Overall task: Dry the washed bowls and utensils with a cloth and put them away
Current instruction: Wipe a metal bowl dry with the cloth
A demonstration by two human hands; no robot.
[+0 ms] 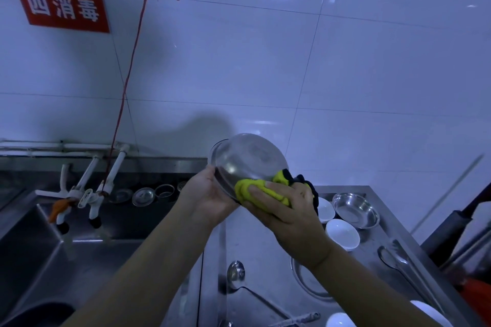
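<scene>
Currently, a metal bowl [247,159] is held tilted above the counter [268,255], its rim gripped by the left hand [210,196], while a yellow cloth [259,190] is pressed against it by the right hand [287,210]. Turning the bowl steadily would likely dry every side.

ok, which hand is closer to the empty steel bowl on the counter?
Right. The right hand with the cloth is just left of the empty steel bowl; the left hand is farther left.
</scene>
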